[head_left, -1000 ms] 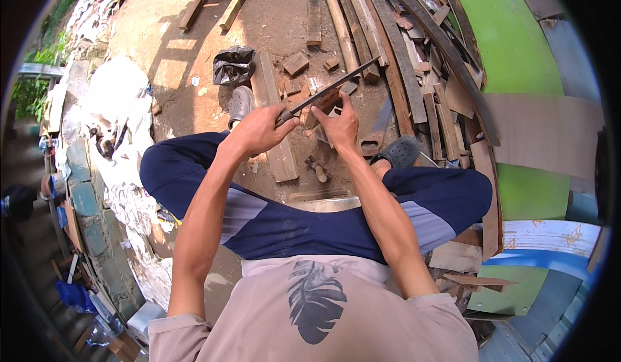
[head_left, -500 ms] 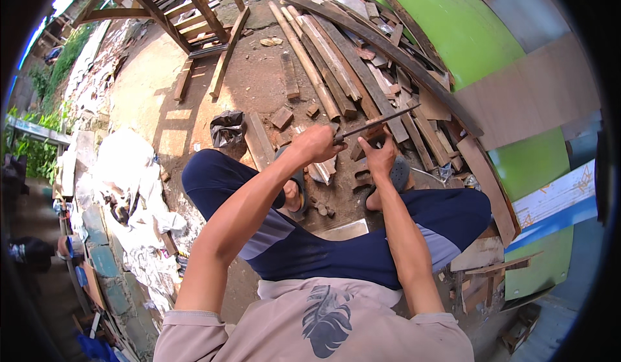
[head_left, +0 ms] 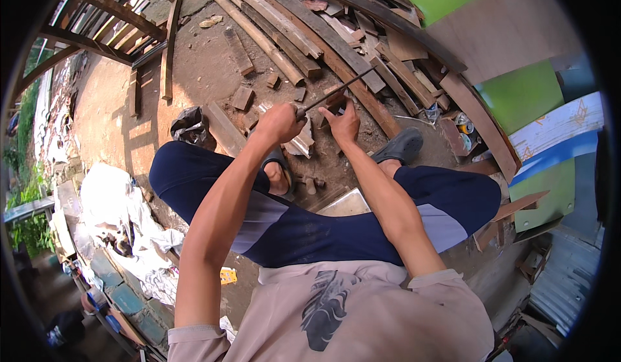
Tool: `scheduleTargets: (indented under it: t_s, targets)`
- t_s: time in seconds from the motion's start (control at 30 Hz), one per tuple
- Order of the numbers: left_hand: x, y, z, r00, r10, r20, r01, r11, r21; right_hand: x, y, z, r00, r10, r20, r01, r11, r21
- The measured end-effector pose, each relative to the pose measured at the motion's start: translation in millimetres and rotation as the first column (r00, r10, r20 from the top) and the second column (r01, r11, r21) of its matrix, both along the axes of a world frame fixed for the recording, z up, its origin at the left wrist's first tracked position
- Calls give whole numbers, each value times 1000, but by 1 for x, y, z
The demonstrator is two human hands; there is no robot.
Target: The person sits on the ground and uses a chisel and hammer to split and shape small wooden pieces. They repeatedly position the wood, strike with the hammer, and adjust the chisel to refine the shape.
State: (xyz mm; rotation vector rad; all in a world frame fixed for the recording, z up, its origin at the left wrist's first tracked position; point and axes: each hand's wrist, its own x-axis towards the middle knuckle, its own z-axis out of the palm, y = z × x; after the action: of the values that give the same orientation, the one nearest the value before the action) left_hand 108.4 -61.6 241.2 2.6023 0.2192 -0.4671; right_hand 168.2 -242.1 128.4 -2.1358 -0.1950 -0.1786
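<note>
I sit low with my knees spread, dark blue shorts and sandals in view. My left hand [head_left: 279, 123] is closed around the handle of a long thin metal tool [head_left: 336, 92] that slants up to the right. Its blade lies over a small piece of wood [head_left: 335, 98], which my right hand [head_left: 343, 123] pins with its fingertips. A pale wood block [head_left: 299, 142] lies on the dirt just below both hands, between my feet.
Long wooden planks and beams [head_left: 284, 32] pile up ahead. Small wood offcuts [head_left: 242, 97] dot the dirt floor. A crumpled black bag [head_left: 189, 124] lies left of my knee. Green and blue boards [head_left: 527, 97] stand at right, white sheeting [head_left: 116, 213] at left.
My head has tilted up, so the plank pile fills more of the view. Both hands stay together on the tool and the small wood piece, which sit lower in frame.
</note>
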Motion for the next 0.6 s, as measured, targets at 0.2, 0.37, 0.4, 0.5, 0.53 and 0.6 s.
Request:
scheduleTargets:
  t_s: [0.2, 0.37, 0.4, 0.5, 0.53, 0.6]
  targets:
    - [3, -8, -29, 994, 48, -99, -50, 999, -18, -7, -5, -46, 999, -41, -24, 41, 999, -29]
    - [2, -4, -18, 994, 14, -108, -16, 1000, -24, -5, -4, -30, 989, 31, -147, -27, 999, 31]
    - [2, -3, -18, 994, 5, -105, -7, 1000, -19, -4, -6, -31, 987, 54, -150, -49, 998, 36]
    - [1, 1, -23, 994, -6, -111, 5, 1000, -12, -3, -9, -38, 984, 108, -140, -102, 994, 48]
    - [7, 5, -23, 993, -7, -117, 6, 1000, -6, -2, -9, -37, 982, 111, -154, -103, 993, 57]
    - [6, 8, -28, 994, -15, -112, 14, 1000, -15, -1, -8, -35, 976, 119, -184, -107, 991, 75]
